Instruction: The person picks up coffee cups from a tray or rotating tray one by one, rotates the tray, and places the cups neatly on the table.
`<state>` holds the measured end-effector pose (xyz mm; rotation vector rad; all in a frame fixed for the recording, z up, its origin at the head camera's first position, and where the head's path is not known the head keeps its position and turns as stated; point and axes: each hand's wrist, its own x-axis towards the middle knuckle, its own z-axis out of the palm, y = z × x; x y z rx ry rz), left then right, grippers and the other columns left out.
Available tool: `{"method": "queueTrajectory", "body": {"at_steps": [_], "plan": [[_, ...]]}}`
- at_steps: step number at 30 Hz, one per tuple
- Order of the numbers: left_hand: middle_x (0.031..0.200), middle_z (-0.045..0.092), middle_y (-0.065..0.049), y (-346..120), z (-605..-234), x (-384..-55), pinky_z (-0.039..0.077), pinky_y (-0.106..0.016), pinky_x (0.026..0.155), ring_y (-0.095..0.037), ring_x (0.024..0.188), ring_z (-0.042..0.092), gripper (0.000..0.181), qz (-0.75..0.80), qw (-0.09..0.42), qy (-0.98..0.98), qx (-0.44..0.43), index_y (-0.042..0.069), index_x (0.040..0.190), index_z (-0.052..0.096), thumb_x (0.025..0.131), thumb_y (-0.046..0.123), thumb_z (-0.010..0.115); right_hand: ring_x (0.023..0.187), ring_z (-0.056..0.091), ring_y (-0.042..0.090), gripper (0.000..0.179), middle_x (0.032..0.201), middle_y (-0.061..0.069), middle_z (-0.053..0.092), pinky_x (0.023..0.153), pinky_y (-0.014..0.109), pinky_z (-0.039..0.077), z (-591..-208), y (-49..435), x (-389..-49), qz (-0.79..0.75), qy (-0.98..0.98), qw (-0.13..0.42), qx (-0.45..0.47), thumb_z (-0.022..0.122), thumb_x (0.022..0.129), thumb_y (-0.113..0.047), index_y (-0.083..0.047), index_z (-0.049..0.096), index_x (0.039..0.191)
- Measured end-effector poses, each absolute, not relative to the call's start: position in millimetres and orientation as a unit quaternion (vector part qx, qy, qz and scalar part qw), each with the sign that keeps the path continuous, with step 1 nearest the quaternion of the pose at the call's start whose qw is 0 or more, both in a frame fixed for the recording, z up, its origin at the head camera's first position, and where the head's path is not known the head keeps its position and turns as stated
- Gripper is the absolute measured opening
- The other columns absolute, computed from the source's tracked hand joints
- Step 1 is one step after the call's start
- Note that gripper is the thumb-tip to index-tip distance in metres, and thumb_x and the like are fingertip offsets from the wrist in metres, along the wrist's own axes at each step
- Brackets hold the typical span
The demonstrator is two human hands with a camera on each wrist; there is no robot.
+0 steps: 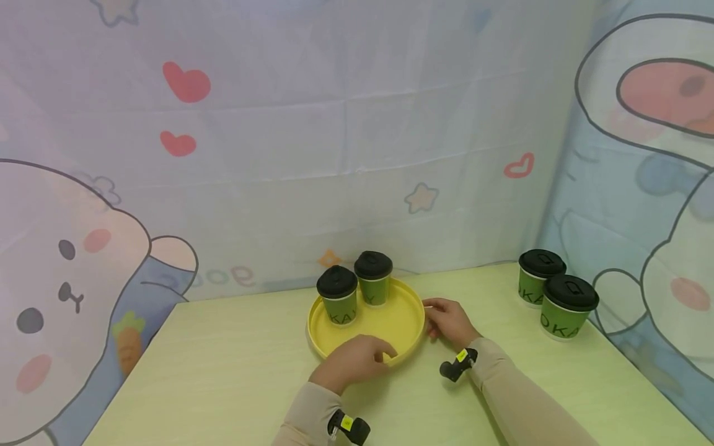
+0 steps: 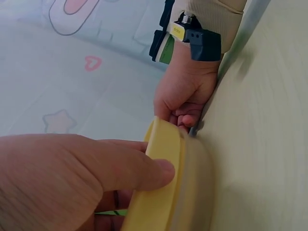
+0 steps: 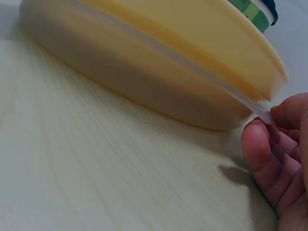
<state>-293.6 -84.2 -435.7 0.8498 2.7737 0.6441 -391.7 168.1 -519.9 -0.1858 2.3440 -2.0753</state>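
- We've got the left hand (image 1: 357,360) pinching the yellow tray (image 1: 387,328)!
- Our right hand (image 1: 452,323) pinches its edge too.
- Two lidded cups (image 1: 338,296) ride aboard, beyond our left hand.

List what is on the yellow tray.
Two lidded green cups stand on the yellow tray; the left hand hides part of its rim. Lids cover the cups' insides.

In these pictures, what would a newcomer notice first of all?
The bright yellow tray near the middle would probably come first: two green cups with black lids stand on it, the left hand pinches its near rim, and the right hand is at its right edge. Then come two more green cups at the right side of the table. A large cartoon animal on the backdrop at left also stands out.
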Motion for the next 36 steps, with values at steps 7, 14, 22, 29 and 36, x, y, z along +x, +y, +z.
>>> {"method": "queueTrajectory", "body": {"at_steps": [7, 14, 22, 29, 36], "plan": [[0.089, 0.069, 0.007, -92, -429, -295, 0.049, -0.025, 0.072, -0.005, 0.076, 0.057, 0.024, 0.219, 0.104, 0.928, 0.284, 0.018, 0.111, 0.078, 0.087, 0.018, 0.076, 0.056, 0.059, 0.019, 0.032, 0.071, 0.008, 0.064, 0.053, 0.03, 0.054, -519, 168, -390, -0.655, 0.754, 0.003, -0.061, 0.058, 0.1, -0.01, 0.005, 0.064, 0.128], [0.08, 0.065, 0.007, -87, -427, -299, 0.049, -0.027, 0.065, -0.007, 0.07, 0.058, 0.029, 0.248, 0.108, 0.925, 0.267, 0.017, 0.116, 0.075, 0.087, 0.023, 0.074, 0.055, 0.058, 0.018, 0.033, 0.07, 0.008, 0.064, 0.053, 0.03, 0.053, -519, 169, -390, -0.655, 0.753, 0.003, -0.064, 0.057, 0.1, -0.009, 0.006, 0.063, 0.128], [0.08, 0.061, 0.009, -59, -439, -305, 0.047, -0.028, 0.064, -0.007, 0.071, 0.055, 0.037, 0.236, 0.075, 0.938, 0.241, 0.019, 0.124, 0.07, 0.09, 0.032, 0.072, 0.055, 0.059, 0.017, 0.032, 0.069, 0.008, 0.064, 0.052, 0.029, 0.053, -518, 168, -386, -0.66, 0.749, 0.003, -0.06, 0.056, 0.1, -0.009, 0.006, 0.063, 0.128], [0.086, 0.065, 0.008, -48, -448, -305, 0.048, -0.028, 0.069, -0.005, 0.075, 0.056, 0.032, 0.204, 0.06, 0.945, 0.247, 0.019, 0.123, 0.072, 0.091, 0.025, 0.072, 0.057, 0.06, 0.017, 0.033, 0.07, 0.008, 0.065, 0.053, 0.029, 0.054, -516, 167, -385, -0.657, 0.752, 0.007, -0.059, 0.056, 0.1, -0.009, 0.006, 0.063, 0.128], [0.09, 0.067, 0.007, -52, -440, -302, 0.049, -0.028, 0.072, -0.005, 0.078, 0.057, 0.031, 0.194, 0.058, 0.945, 0.256, 0.02, 0.121, 0.074, 0.09, 0.022, 0.072, 0.057, 0.06, 0.018, 0.033, 0.071, 0.008, 0.065, 0.054, 0.03, 0.054, -518, 169, -388, -0.657, 0.751, 0.002, -0.065, 0.057, 0.1, -0.01, 0.005, 0.063, 0.128]]}}
